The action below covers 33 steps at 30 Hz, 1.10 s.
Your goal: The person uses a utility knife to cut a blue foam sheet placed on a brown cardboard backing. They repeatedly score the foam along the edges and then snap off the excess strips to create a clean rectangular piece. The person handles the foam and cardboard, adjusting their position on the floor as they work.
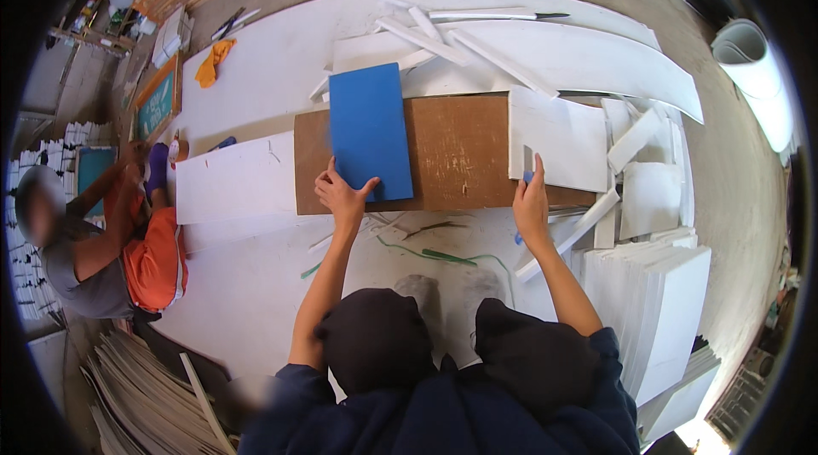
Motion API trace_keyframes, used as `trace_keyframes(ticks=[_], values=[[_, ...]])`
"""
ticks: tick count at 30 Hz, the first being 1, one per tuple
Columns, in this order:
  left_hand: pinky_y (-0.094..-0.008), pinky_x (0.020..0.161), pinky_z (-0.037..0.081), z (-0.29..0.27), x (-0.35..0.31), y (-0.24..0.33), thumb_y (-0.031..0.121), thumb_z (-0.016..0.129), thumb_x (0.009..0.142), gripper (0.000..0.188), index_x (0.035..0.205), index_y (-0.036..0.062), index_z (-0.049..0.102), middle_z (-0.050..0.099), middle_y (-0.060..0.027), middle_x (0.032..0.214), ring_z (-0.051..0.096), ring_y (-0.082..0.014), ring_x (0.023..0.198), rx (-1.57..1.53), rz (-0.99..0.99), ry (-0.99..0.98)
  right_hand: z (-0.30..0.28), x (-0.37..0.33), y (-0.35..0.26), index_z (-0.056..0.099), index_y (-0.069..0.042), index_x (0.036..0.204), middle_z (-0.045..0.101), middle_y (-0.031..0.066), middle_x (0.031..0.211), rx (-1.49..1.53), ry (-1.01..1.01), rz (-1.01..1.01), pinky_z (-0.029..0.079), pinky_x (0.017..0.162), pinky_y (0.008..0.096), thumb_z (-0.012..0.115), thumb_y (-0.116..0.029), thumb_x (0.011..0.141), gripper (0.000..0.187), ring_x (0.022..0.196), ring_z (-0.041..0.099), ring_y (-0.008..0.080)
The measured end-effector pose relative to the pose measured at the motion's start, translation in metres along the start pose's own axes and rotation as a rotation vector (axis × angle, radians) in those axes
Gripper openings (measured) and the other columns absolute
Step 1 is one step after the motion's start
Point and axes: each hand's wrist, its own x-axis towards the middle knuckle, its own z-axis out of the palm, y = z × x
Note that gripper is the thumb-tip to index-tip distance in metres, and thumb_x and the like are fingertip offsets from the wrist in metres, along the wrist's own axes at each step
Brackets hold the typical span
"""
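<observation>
A blue rectangular sheet (371, 127) lies across a brown board (456, 148) in front of me. My left hand (342, 197) is at the sheet's near left corner, thumb and forefinger spread, touching its edge. My right hand (532, 204) is closed around a blue-handled cutter knife (527, 160). Its wide grey blade points away from me, over the near left edge of a white sheet (558, 140) on the board's right end. The fingers cover most of the handle.
White offcut strips (422, 42) lie beyond the board. Stacked white sheets (648, 302) stand at my right, with a white roll (754, 71) farther off. A person in orange trousers (158, 259) sits at the left. Green strapping (447, 257) lies near my feet.
</observation>
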Motion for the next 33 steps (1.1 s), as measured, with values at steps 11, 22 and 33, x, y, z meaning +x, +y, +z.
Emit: trace_keyframes(ticks=[11, 22, 33], values=[[-0.0474, 0.087, 0.032, 0.04, 0.009, 0.065, 0.036, 0.085, 0.047, 0.104, 0.133, 0.0124, 0.032, 0.035, -0.0199, 0.115, 0.035, -0.035, 0.107, -0.035, 0.466, -0.353, -0.001, 0.048, 0.014, 0.016, -0.005, 0.134, 0.054, 0.0189, 0.092, -0.417, -0.038, -0.006, 0.051, 0.06, 0.0403, 0.068, -0.028, 0.073, 0.083, 0.074, 0.061, 0.0343], [-0.0504, 0.09, 0.029, 0.05, 0.034, 0.062, 0.032, 0.085, 0.044, 0.106, 0.135, 0.0215, 0.031, 0.037, -0.0122, 0.126, 0.032, -0.0341, 0.113, -0.067, 0.63, -0.447, -0.064, 0.082, 0.082, 0.019, -0.003, 0.132, 0.046, 0.025, 0.114, -0.322, 0.288, 0.334, 0.044, 0.082, 0.047, 0.063, -0.016, 0.077, 0.072, 0.101, 0.052, 0.0398], [-0.0496, 0.1, 0.021, 0.07, 0.037, 0.119, 0.024, 0.077, 0.061, 0.09, 0.136, 0.022, 0.028, 0.036, -0.0053, 0.135, 0.032, -0.0307, 0.121, -0.349, 0.842, -0.636, -0.045, 0.093, 0.044, 0.033, -0.001, 0.128, 0.043, 0.0244, 0.104, -0.334, 0.2, -0.019, 0.04, 0.085, 0.0433, 0.05, -0.01, 0.085, 0.047, 0.096, 0.047, 0.0386]])
